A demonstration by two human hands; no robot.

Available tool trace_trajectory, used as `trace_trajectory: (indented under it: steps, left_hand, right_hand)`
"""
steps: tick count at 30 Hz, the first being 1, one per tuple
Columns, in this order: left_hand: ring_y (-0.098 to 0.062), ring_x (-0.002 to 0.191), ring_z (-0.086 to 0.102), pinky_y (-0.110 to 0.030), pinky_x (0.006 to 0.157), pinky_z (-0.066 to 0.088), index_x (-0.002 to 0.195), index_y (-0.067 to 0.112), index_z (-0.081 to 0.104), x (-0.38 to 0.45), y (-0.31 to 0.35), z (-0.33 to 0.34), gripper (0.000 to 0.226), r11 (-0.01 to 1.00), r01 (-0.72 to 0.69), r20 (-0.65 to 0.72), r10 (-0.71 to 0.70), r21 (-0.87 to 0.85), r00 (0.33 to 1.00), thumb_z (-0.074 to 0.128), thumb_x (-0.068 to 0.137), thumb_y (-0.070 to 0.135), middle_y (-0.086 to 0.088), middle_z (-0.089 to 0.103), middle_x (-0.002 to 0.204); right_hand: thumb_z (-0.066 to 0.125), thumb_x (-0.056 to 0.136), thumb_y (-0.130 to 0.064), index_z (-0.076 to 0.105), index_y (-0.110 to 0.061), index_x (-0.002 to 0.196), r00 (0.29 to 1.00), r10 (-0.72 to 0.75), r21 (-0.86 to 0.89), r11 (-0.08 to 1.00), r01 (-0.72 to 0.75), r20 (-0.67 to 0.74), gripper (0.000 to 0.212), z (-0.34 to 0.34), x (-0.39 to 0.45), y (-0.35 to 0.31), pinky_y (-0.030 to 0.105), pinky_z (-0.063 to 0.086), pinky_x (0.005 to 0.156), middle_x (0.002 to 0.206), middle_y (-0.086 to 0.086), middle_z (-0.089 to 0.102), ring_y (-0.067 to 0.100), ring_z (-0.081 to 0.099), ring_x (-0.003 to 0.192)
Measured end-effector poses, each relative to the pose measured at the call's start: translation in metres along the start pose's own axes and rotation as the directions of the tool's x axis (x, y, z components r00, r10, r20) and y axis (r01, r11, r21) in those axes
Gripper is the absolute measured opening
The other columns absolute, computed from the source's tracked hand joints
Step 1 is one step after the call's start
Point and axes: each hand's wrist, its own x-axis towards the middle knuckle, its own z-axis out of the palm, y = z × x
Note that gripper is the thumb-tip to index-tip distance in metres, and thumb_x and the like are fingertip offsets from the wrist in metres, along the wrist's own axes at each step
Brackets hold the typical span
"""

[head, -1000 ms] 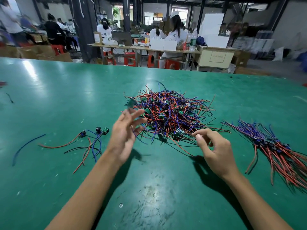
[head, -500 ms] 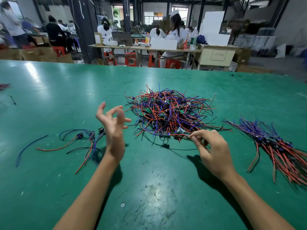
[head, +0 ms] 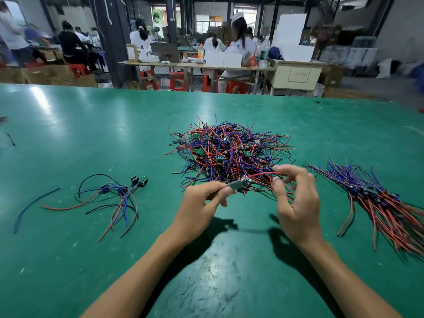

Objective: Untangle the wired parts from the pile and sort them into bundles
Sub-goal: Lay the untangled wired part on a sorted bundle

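A tangled pile (head: 229,150) of red, blue and black wired parts with small green boards lies mid-table. At its near edge my left hand (head: 202,207) pinches one small wired part (head: 238,184) by its board. My right hand (head: 296,203) pinches that part's red wires (head: 263,174) just to the right, thumb against fingertips. A few separated wired parts (head: 119,191) lie spread out to the left. A long aligned bundle (head: 385,203) of the same parts lies to the right.
The green table (head: 91,134) stretches wide on all sides. A loose blue wire (head: 34,203) lies far left, with a dark scrap (head: 10,138) near the left edge. Beyond the far edge, people sit at workbenches among boxes and red stools.
My left hand let go of the parts at the left group and came back right to the pile's near edge. Both hands now hold one wired part between them.
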Motion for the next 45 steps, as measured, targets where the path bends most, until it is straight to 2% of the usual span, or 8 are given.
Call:
trace_trajectory:
  steps: [3, 5, 9, 16, 23, 28, 34, 45]
  left_hand:
    - [-0.004, 0.060, 0.047, -0.026, 0.060, 0.035, 0.074, 0.014, 0.071, 0.002, 0.001, 0.000, 0.025, 0.986, 0.113, -0.052, -0.120, -0.119, 0.991, 0.065, 0.098, 0.020, 0.003, 0.063, 0.065]
    - [-0.003, 0.060, 0.047, -0.022, 0.060, 0.034, 0.074, 0.013, 0.071, 0.003, 0.000, 0.001, 0.024, 0.984, 0.119, -0.078, -0.130, -0.133, 0.988, 0.066, 0.097, 0.019, 0.009, 0.061, 0.065]
    - [-0.016, 0.071, 0.054, -0.029, 0.065, 0.043, 0.100, 0.011, 0.080, 0.000, -0.001, 0.002, 0.011, 0.992, -0.079, -0.091, 0.088, 0.098, 0.992, 0.073, 0.091, 0.013, 0.001, 0.065, 0.075]
    - [-0.026, 0.070, 0.052, -0.037, 0.063, 0.047, 0.105, 0.011, 0.078, -0.001, -0.004, 0.004, 0.016, 0.864, -0.348, 0.097, 0.336, 0.365, 0.937, 0.070, 0.094, 0.018, -0.002, 0.061, 0.078]
    - [-0.005, 0.069, 0.067, -0.033, 0.071, 0.057, 0.107, 0.025, 0.079, -0.006, 0.006, 0.012, 0.023, 0.983, 0.185, 0.080, -0.184, -0.008, 0.980, 0.064, 0.096, 0.039, 0.011, 0.078, 0.088]
    - [-0.020, 0.084, 0.072, -0.035, 0.081, 0.059, 0.115, 0.014, 0.076, -0.011, 0.019, 0.020, 0.022, 0.764, 0.473, 0.335, -0.349, -0.439, 0.875, 0.063, 0.098, 0.020, -0.015, 0.077, 0.101]
    - [-0.025, 0.079, 0.071, -0.029, 0.078, 0.060, 0.115, 0.000, 0.073, -0.009, 0.020, 0.015, 0.024, 0.602, 0.606, 0.414, -0.442, -0.520, 0.796, 0.066, 0.095, 0.012, -0.014, 0.074, 0.089]
    - [-0.020, 0.062, 0.065, -0.026, 0.061, 0.055, 0.082, 0.000, 0.077, -0.007, 0.020, 0.018, 0.012, 0.626, 0.620, 0.352, -0.511, -0.473, 0.784, 0.070, 0.090, 0.006, -0.004, 0.073, 0.075]
  right_hand:
    - [0.065, 0.092, -0.028, 0.059, -0.018, 0.106, 0.974, -0.210, -0.224, 0.957, 0.186, -0.088, 0.019, -0.005, 0.004, -0.002, 0.034, 0.034, 0.094, 0.109, 0.001, 0.061, 0.024, 0.055, 0.103]
    - [0.058, 0.096, -0.038, 0.064, -0.023, 0.091, 0.954, -0.293, -0.223, 0.928, 0.299, 0.062, 0.017, -0.006, 0.001, -0.005, 0.036, 0.037, 0.080, 0.086, -0.007, 0.063, 0.018, 0.057, 0.082]
    - [0.054, 0.097, -0.054, 0.071, -0.028, 0.108, 0.853, 0.147, 0.159, 0.953, -0.257, 0.501, 0.033, 0.008, -0.009, -0.019, 0.024, 0.048, 0.064, 0.073, -0.007, 0.069, 0.003, 0.063, 0.067]
    - [0.064, 0.089, -0.034, 0.073, -0.016, 0.101, 0.847, 0.326, 0.494, 0.701, -0.515, 0.421, 0.024, 0.015, -0.003, -0.008, 0.017, 0.048, 0.060, 0.085, -0.001, 0.075, 0.010, 0.067, 0.069]
    - [0.069, 0.085, -0.031, 0.069, -0.017, 0.101, 0.759, 0.342, 0.469, 0.626, -0.623, 0.554, 0.021, 0.009, -0.001, 0.003, 0.016, 0.052, 0.066, 0.087, 0.005, 0.079, 0.011, 0.073, 0.075]
    - [0.075, 0.083, -0.029, 0.073, -0.019, 0.094, 0.736, 0.266, 0.434, 0.665, -0.608, 0.623, 0.015, 0.016, -0.009, -0.002, 0.023, 0.054, 0.067, 0.077, 0.001, 0.074, 0.013, 0.067, 0.069]
    - [0.070, 0.087, -0.036, 0.077, -0.028, 0.084, 0.788, 0.256, 0.330, 0.803, -0.496, 0.561, 0.012, 0.013, -0.006, -0.004, 0.016, 0.044, 0.072, 0.089, -0.017, 0.073, 0.002, 0.057, 0.074]
    - [0.046, 0.104, -0.023, 0.074, -0.017, 0.110, 0.718, 0.230, 0.292, 0.801, -0.523, 0.657, 0.029, 0.021, -0.013, -0.018, 0.027, 0.047, 0.097, 0.110, 0.003, 0.069, 0.014, 0.063, 0.109]
